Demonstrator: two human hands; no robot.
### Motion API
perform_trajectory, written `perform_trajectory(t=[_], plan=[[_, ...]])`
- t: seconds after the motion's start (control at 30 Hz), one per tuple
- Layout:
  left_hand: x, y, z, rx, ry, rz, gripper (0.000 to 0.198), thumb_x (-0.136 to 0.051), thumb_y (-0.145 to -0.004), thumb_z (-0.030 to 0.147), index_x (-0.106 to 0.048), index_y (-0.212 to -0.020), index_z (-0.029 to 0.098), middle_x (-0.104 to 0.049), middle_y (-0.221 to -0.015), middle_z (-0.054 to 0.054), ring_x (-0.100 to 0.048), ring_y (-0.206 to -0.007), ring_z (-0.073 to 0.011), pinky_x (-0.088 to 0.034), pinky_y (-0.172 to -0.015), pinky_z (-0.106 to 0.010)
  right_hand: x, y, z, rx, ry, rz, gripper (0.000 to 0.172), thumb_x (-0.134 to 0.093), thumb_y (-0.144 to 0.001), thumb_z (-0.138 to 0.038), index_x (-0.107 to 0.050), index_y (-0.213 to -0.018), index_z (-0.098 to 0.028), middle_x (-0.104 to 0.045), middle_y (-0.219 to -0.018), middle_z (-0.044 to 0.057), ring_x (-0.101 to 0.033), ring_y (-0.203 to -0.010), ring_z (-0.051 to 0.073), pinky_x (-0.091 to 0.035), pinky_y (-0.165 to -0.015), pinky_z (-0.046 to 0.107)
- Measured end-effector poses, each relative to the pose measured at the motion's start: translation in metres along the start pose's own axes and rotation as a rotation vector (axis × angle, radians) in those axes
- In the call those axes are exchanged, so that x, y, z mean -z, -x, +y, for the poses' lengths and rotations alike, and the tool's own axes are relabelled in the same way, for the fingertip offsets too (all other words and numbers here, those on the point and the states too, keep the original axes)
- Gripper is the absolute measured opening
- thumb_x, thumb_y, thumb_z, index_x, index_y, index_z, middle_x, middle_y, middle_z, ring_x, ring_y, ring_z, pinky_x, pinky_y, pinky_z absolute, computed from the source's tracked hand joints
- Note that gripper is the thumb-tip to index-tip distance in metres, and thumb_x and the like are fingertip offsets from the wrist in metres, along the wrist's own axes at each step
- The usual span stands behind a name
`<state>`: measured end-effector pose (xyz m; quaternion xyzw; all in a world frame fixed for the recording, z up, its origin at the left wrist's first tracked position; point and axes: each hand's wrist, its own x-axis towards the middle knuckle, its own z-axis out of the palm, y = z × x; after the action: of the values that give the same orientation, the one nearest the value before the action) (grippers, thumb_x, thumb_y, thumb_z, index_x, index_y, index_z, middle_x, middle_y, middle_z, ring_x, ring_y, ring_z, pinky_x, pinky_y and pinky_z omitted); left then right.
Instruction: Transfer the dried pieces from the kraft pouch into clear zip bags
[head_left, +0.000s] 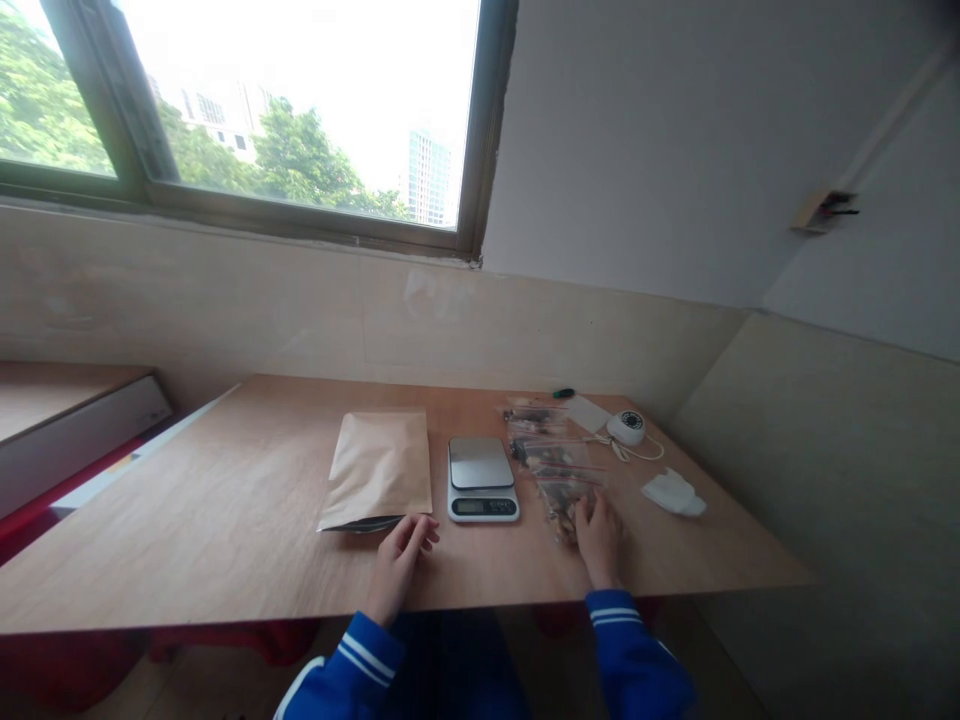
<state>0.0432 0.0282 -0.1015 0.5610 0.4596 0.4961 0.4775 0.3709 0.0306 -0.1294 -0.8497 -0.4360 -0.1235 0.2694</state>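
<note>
My left hand (406, 552) rests at the table's front with its fingers loosely curled and apart, beside the lower right corner of a brown kraft paper pouch (379, 465). No object shows in it. The pouch lies flat, its near end gaping slightly with a dark inside. My right hand (598, 540) has its fingers closed on the nearest clear zip bag (561, 510), which holds brownish dried pieces. Behind it lie other clear zip bags (540, 450) in an overlapping row. Between pouch and bags stands a white kitchen scale (484, 505) with a bare metal plate (478, 462).
At the right are a crumpled white tissue (675, 493), a white round device with a cable (627, 428) and a white card (588, 413). A dark green pen-like object (563, 394) lies at the back edge. The wooden table (225, 500) meets the wall behind.
</note>
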Motion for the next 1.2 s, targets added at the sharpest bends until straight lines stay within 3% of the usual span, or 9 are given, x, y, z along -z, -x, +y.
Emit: perform_trajectory(t=[0.1,0.23,0.4,0.5,0.67,1.03,1.2], plan=[[0.012,0.009,0.013,-0.201,-0.309,0.109,0.028,-0.048,-0.087,0.043,-0.065,-0.086,0.021,-0.065,-0.089,-0.006,-0.059,-0.089,-0.0223,-0.047,-0.078,-0.033,-0.003,-0.002,-0.002,-0.005,0.019,0.021,0.042,-0.038,-0.088,-0.031,-0.056,-0.117,-0.005,-0.069,-0.103,0.019,-0.062,-0.097,0.030,-0.037,-0.083,0.037],[0.039,0.005,0.019,-0.399,-0.706,0.315,0.029,-0.053,-0.084,0.034,-0.061,-0.111,0.025,-0.062,-0.116,-0.008,-0.053,-0.111,-0.0265,-0.040,-0.096,-0.042,-0.005,-0.004,-0.002,0.021,0.036,0.047,0.041,-0.038,-0.088,-0.030,-0.057,-0.115,-0.004,-0.069,-0.100,0.019,-0.062,-0.095,0.029,-0.037,-0.081,0.035],[0.078,-0.018,0.001,-0.156,-1.073,0.208,0.048,-0.053,-0.080,0.022,-0.052,-0.128,0.029,-0.044,-0.142,-0.006,-0.036,-0.131,-0.0323,-0.033,-0.102,-0.050,-0.007,-0.003,0.001,0.029,0.046,0.038,0.041,-0.040,-0.089,-0.030,-0.056,-0.116,-0.004,-0.069,-0.100,0.019,-0.062,-0.095,0.030,-0.037,-0.081,0.036],[0.091,-0.025,-0.009,-0.083,-1.119,0.161,0.052,-0.051,-0.082,0.025,-0.047,-0.133,0.029,-0.040,-0.146,-0.006,-0.033,-0.134,-0.0318,-0.035,-0.102,-0.048,-0.006,-0.003,0.002,0.029,0.027,0.020,0.040,-0.040,-0.089,-0.030,-0.056,-0.117,-0.005,-0.069,-0.102,0.018,-0.062,-0.097,0.030,-0.037,-0.083,0.036],[0.091,-0.024,-0.017,-0.035,-1.157,0.134,0.049,-0.042,-0.089,0.032,-0.042,-0.137,0.029,-0.036,-0.149,-0.005,-0.031,-0.136,-0.0300,-0.032,-0.104,-0.047,-0.004,-0.003,0.001,0.017,-0.010,-0.007,0.039,-0.039,-0.090,-0.030,-0.055,-0.117,-0.007,-0.067,-0.107,0.018,-0.061,-0.100,0.029,-0.037,-0.083,0.036],[0.091,-0.024,-0.024,-0.069,-1.171,0.140,0.048,-0.039,-0.090,0.033,-0.043,-0.137,0.027,-0.038,-0.148,-0.005,-0.031,-0.137,-0.0294,-0.032,-0.105,-0.047,-0.003,-0.001,0.003,0.031,-0.015,0.006,0.039,-0.039,-0.089,-0.031,-0.056,-0.116,-0.008,-0.069,-0.102,0.017,-0.062,-0.096,0.028,-0.037,-0.083,0.036],[0.096,-0.023,-0.025,-0.139,-1.099,0.190,0.043,-0.040,-0.089,0.033,-0.052,-0.130,0.028,-0.048,-0.141,-0.005,-0.041,-0.130,-0.0278,-0.039,-0.100,-0.045,-0.002,-0.001,0.002,0.019,-0.034,-0.006,0.039,-0.040,-0.088,-0.031,-0.055,-0.116,-0.008,-0.068,-0.104,0.017,-0.061,-0.097,0.028,-0.037,-0.084,0.036]])
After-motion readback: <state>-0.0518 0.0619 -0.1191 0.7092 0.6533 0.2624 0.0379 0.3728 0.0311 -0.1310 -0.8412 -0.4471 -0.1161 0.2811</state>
